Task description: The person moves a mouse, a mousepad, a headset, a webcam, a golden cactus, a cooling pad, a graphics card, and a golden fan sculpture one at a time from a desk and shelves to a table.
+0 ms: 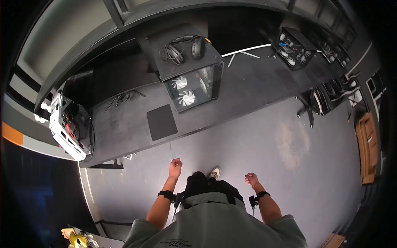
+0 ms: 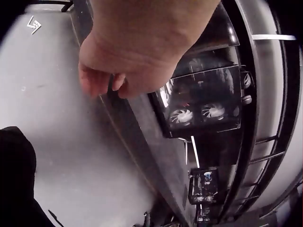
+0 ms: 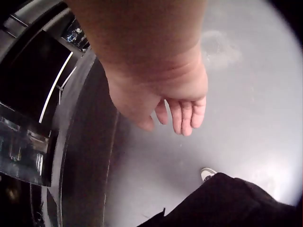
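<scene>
A person stands on a grey floor in front of a long dark desk (image 1: 231, 99). My left hand (image 1: 175, 167) hangs loose in the air near the desk's front edge, fingers lightly curled, holding nothing; the left wrist view shows the left hand (image 2: 118, 71) from behind. My right hand (image 1: 250, 179) hangs over the floor, and in the right wrist view the right hand (image 3: 177, 101) has relaxed, nearly straight fingers and is empty. Straight ahead on the desk stands a glass-sided computer case (image 1: 192, 84) with white fans, also the case (image 2: 201, 109) in the left wrist view.
Headphones (image 1: 184, 48) lie on top of the case. A black mouse pad (image 1: 161, 122) lies on the desk near its front edge. An open white computer case (image 1: 68, 126) stands at the desk's left end. More cases (image 1: 294, 47) stand further right. Chairs (image 1: 322, 101) and cardboard (image 1: 367, 146) are right.
</scene>
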Demonstrator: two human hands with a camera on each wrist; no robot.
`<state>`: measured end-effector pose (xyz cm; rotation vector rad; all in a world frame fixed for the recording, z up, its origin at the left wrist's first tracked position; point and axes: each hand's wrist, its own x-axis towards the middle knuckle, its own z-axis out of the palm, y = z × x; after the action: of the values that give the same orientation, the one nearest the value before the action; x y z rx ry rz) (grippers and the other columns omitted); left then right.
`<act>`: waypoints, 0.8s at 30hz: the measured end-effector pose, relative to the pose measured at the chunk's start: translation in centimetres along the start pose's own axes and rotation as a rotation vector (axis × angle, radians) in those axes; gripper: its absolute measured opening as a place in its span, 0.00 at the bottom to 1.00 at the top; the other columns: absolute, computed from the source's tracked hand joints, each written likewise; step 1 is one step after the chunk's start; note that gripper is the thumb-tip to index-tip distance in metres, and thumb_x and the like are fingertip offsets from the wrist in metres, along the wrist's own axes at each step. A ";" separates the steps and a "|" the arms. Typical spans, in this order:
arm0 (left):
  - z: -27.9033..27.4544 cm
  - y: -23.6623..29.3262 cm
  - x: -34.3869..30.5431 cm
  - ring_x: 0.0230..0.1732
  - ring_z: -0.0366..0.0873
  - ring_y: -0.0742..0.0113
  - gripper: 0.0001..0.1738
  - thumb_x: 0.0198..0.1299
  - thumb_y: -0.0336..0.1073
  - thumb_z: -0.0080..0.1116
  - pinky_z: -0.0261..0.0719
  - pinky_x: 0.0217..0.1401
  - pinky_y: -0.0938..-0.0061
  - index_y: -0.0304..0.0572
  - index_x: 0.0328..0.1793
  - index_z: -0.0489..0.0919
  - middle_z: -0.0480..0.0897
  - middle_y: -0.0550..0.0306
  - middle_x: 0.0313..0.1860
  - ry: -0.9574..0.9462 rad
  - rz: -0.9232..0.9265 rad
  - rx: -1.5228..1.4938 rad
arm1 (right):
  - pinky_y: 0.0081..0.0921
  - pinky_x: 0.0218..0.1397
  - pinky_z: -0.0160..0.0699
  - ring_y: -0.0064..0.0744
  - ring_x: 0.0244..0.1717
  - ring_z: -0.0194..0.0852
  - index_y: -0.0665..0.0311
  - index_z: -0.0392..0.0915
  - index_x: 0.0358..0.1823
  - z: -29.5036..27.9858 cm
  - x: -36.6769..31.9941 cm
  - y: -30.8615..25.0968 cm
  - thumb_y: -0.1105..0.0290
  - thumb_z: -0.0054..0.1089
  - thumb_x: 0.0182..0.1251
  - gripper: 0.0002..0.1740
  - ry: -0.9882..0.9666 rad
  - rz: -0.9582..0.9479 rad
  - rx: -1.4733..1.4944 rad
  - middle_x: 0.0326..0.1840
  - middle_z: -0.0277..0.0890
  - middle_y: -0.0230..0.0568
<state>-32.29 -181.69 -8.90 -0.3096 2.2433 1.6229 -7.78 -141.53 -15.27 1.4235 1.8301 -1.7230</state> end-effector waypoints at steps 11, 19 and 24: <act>-3.7 2.0 12.6 0.48 0.75 0.52 0.17 0.55 0.39 0.56 0.72 0.53 0.62 0.42 0.50 0.74 0.77 0.48 0.42 0.369 -0.067 0.337 | 0.22 0.21 0.70 0.27 0.22 0.71 0.60 0.71 0.46 -1.1 1.1 -0.9 0.64 0.55 0.63 0.13 -0.057 0.240 -0.018 0.28 0.73 0.37; -8.3 5.2 18.9 0.57 0.68 0.49 0.24 0.52 0.46 0.63 0.70 0.58 0.58 0.43 0.52 0.72 0.70 0.47 0.52 0.560 -0.320 0.535 | 0.18 0.15 0.59 0.22 0.16 0.65 0.60 0.69 0.44 1.3 0.1 -6.3 0.68 0.57 0.61 0.12 0.030 0.275 0.102 0.21 0.69 0.32; -8.5 4.5 20.6 0.58 0.69 0.51 0.25 0.47 0.44 0.65 0.70 0.59 0.59 0.45 0.51 0.72 0.73 0.49 0.53 0.561 -0.354 0.524 | 0.17 0.18 0.64 0.22 0.19 0.68 0.61 0.71 0.44 2.7 0.4 -8.2 0.69 0.56 0.62 0.10 -0.020 0.217 0.022 0.23 0.70 0.33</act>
<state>-54.08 -187.72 -10.94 -1.0424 2.6987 0.7855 -15.41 -142.25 -11.18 1.5441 1.5856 -1.6473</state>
